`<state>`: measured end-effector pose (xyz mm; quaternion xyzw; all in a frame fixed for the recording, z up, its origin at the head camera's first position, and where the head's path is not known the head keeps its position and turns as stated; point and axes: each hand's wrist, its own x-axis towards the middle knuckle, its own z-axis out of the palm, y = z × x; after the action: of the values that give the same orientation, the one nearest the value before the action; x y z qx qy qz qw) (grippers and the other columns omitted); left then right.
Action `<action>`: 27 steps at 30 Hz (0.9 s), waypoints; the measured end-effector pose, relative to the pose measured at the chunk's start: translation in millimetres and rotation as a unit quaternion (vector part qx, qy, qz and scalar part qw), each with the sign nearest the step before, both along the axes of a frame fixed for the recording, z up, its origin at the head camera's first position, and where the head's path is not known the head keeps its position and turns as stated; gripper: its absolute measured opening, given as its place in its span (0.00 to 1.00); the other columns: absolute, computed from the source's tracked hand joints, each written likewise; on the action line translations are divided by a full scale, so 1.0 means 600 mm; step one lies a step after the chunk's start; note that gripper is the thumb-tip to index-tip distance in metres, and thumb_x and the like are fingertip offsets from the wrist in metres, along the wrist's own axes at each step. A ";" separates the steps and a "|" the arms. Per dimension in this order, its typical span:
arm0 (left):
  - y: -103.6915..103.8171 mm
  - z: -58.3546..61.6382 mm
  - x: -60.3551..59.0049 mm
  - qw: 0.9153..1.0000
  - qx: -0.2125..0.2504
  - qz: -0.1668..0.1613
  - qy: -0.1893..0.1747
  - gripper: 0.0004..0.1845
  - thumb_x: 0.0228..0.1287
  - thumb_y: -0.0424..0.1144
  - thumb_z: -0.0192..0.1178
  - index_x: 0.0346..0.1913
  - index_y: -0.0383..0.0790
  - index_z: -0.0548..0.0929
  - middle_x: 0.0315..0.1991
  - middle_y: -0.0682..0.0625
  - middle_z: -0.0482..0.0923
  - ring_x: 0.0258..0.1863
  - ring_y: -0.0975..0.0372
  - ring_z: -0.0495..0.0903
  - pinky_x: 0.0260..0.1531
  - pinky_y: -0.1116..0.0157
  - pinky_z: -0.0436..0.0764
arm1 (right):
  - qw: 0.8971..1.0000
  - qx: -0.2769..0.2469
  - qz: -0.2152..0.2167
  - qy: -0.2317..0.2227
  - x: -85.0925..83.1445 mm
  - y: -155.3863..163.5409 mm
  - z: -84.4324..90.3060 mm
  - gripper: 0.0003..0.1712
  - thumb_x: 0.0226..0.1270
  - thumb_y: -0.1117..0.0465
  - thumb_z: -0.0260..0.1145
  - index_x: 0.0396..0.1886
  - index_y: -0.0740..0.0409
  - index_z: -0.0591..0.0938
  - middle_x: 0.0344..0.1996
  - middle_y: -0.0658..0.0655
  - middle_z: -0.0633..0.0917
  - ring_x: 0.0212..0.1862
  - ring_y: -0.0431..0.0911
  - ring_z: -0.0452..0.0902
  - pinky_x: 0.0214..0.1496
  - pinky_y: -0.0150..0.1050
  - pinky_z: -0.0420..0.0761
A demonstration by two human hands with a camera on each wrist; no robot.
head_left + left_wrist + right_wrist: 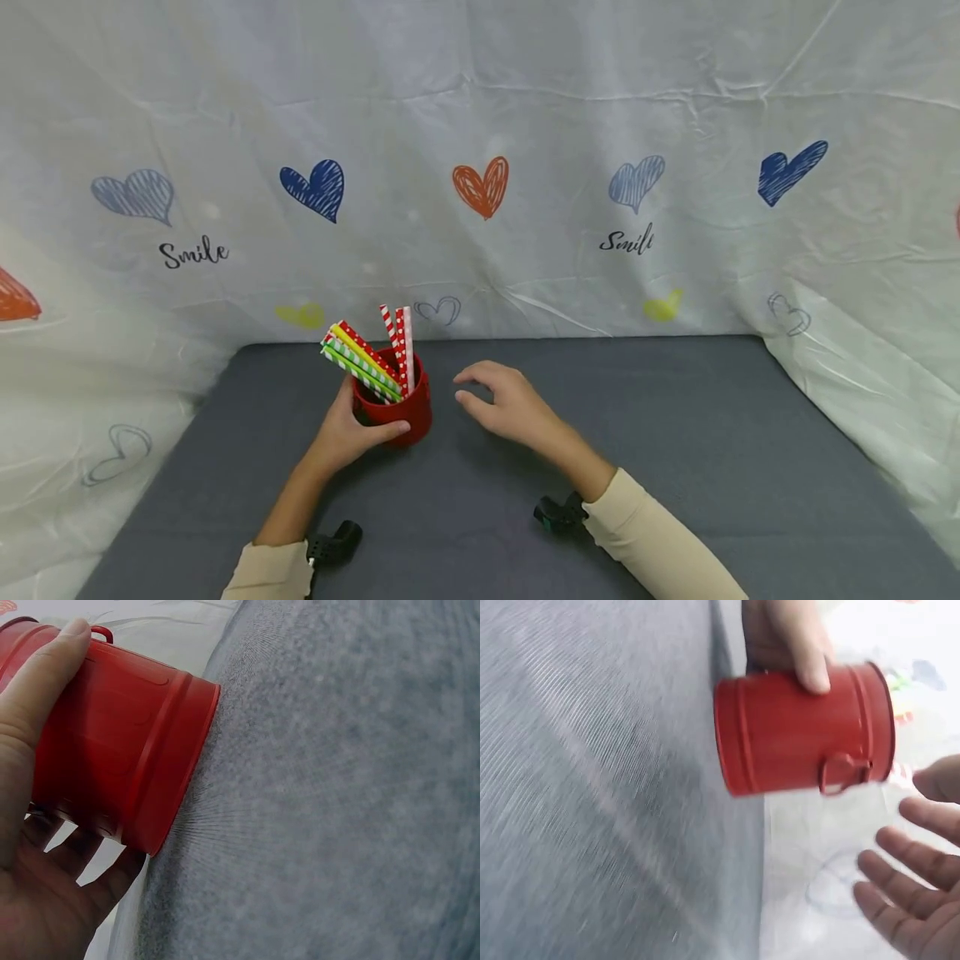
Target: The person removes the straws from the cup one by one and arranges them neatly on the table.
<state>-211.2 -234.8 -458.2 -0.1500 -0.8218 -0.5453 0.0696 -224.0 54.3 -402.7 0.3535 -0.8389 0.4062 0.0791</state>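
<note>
Fingers: my left hand (352, 433) wraps the red cup (397, 406); my right hand (506, 406) hovers just beside it, loosely spread, holding nothing. Cup stands mid-mat (675, 467), open room right. Straws (367, 354) inside; mat's far edge behind.

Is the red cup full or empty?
Not empty: the red cup, gripped by the left hand, holds several paper straws sticking out above its rim.
</note>
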 end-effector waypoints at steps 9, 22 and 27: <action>-0.005 -0.008 -0.004 1.000 -0.003 -0.009 -0.014 0.49 0.55 0.38 0.77 0.74 0.45 0.56 0.64 0.47 0.69 0.59 0.54 0.72 0.51 0.65 0.79 | 0.994 0.000 0.038 0.101 0.015 -0.080 0.043 0.08 0.67 0.63 0.69 0.44 0.58 0.87 0.43 0.52 0.86 0.46 0.45 0.77 0.50 0.38 0.78; -0.009 -0.012 -0.008 1.000 -0.005 -0.016 -0.020 0.50 0.58 0.38 0.75 0.76 0.44 0.53 0.66 0.47 0.67 0.58 0.56 0.72 0.52 0.69 0.77 | 0.991 0.060 0.046 0.106 0.012 -0.163 0.064 0.15 0.70 0.66 0.67 0.54 0.61 0.83 0.48 0.56 0.85 0.42 0.43 0.79 0.44 0.27 0.77; -0.009 -0.012 -0.009 1.000 0.001 -0.027 -0.011 0.51 0.59 0.36 0.74 0.78 0.45 0.51 0.69 0.48 0.65 0.60 0.57 0.71 0.53 0.69 0.76 | 0.992 0.078 0.028 0.095 0.004 -0.177 0.056 0.15 0.70 0.64 0.67 0.55 0.60 0.82 0.49 0.55 0.84 0.40 0.40 0.77 0.43 0.26 0.76</action>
<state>-216.6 -240.2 -465.1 -0.1658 -0.8177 -0.5494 0.0460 -221.5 -52.1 -369.1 0.4188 -0.8467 0.3058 0.1191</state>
